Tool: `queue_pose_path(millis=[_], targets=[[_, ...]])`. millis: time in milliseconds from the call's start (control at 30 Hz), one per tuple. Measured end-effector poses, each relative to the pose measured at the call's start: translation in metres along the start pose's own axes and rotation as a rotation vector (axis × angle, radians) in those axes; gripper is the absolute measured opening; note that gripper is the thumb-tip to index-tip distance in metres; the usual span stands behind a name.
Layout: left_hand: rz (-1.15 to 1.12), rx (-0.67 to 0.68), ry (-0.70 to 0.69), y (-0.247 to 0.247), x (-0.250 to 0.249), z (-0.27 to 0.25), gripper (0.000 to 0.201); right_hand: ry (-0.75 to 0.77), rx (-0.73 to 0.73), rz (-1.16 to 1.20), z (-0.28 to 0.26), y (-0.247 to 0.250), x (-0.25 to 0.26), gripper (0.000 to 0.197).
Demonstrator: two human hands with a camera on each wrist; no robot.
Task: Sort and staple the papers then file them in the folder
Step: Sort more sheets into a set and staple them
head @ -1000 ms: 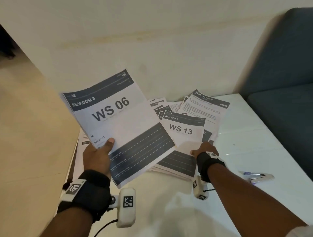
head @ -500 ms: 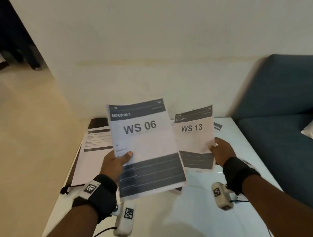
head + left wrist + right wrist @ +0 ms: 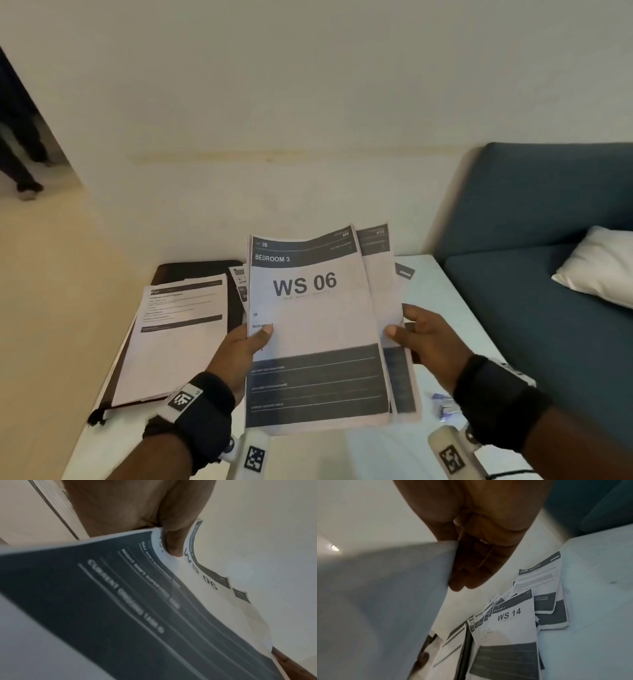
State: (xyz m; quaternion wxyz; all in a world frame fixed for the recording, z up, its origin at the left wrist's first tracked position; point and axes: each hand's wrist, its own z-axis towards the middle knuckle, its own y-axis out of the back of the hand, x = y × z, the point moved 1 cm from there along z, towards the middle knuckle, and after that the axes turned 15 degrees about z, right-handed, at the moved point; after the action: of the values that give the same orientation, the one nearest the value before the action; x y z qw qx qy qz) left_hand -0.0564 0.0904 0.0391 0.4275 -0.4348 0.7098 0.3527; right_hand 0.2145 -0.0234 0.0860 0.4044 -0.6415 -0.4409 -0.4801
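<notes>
Held up over the white table [image 3: 442, 308] is a "WS 06 / Bedroom 3" sheet [image 3: 308, 308]. My left hand [image 3: 255, 339] pinches its left edge, thumb on the front. The left wrist view shows the same sheet [image 3: 154, 601] under that thumb. The "WS 13" sheet [image 3: 380, 240] is tucked behind it, sticking out at the right. My right hand [image 3: 406, 330] pinches the right edge of the sheets, thumb in front, fingers [image 3: 471, 568] flat behind. A black folder [image 3: 191, 270] lies at the back left with a printed sheet [image 3: 181, 342] on it. A "WS 14" sheet [image 3: 508, 622] tops the loose pile on the table.
A small stapler [image 3: 445, 407] lies on the table by my right wrist. A blue sofa [image 3: 548, 291] with a white cushion [image 3: 599, 263] stands against the table's right edge. The cream wall runs along the back, with open floor to the left.
My right hand lifted the WS 13 sheet off the pile and brought it left, behind the WS 06 sheet. The two sheets, held apart before, now overlap between both hands.
</notes>
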Motion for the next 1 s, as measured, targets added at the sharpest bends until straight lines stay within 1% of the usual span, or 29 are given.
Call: queue_pose_path(millis=[33,67,133,167,300,433,567,700,733,800,867,900,933,1000], targets=[[0.02,0.0,-0.012,-0.002,0.0,0.0,0.023,-0.006,0.017,-0.013,-0.001,-0.004,-0.003,0.021],[0.047,-0.003,-0.029,-0.005,0.0,0.002,0.024,-0.013,0.022,-0.023,-0.001,-0.007,-0.005,0.024],[0.115,-0.009,-0.065,-0.011,0.001,0.003,0.026,-0.027,0.009,-0.071,0.001,-0.011,-0.011,0.039],[0.135,-0.005,-0.081,-0.014,0.001,0.003,0.026,-0.029,0.011,-0.093,0.004,-0.013,-0.013,0.042],[0.149,0.013,-0.125,-0.028,0.004,0.001,0.022,-0.03,-0.026,-0.077,0.015,-0.016,-0.026,0.035],[0.184,0.066,-0.152,-0.031,0.006,0.002,0.023,-0.013,-0.056,-0.072,0.016,-0.016,-0.039,0.027],[0.219,0.11,-0.218,-0.026,0.007,0.0,0.028,0.014,-0.049,0.032,0.012,-0.012,-0.05,0.029],[0.26,0.185,-0.284,-0.022,0.013,-0.003,0.03,0.035,-0.003,0.014,0.011,-0.007,-0.06,0.031],[0.285,0.214,-0.295,-0.021,0.016,-0.003,0.036,0.018,0.03,0.018,0.011,-0.006,-0.063,0.035],[0.322,0.276,-0.298,-0.021,0.023,-0.001,0.059,-0.029,0.095,0.039,0.009,-0.003,-0.069,0.04],[0.349,0.304,-0.284,-0.024,0.028,0.001,0.084,-0.071,0.124,0.037,0.007,0.0,-0.074,0.038],[0.358,0.31,-0.277,-0.026,0.03,0.001,0.091,-0.086,0.118,0.033,0.007,0.002,-0.076,0.037],[0.365,0.309,-0.274,-0.028,0.033,0.002,0.093,-0.087,0.1,0.03,0.007,0.003,-0.079,0.035],[0.376,0.295,-0.269,-0.03,0.036,0.003,0.088,-0.065,0.047,0.003,0.01,0.007,-0.082,0.028]])
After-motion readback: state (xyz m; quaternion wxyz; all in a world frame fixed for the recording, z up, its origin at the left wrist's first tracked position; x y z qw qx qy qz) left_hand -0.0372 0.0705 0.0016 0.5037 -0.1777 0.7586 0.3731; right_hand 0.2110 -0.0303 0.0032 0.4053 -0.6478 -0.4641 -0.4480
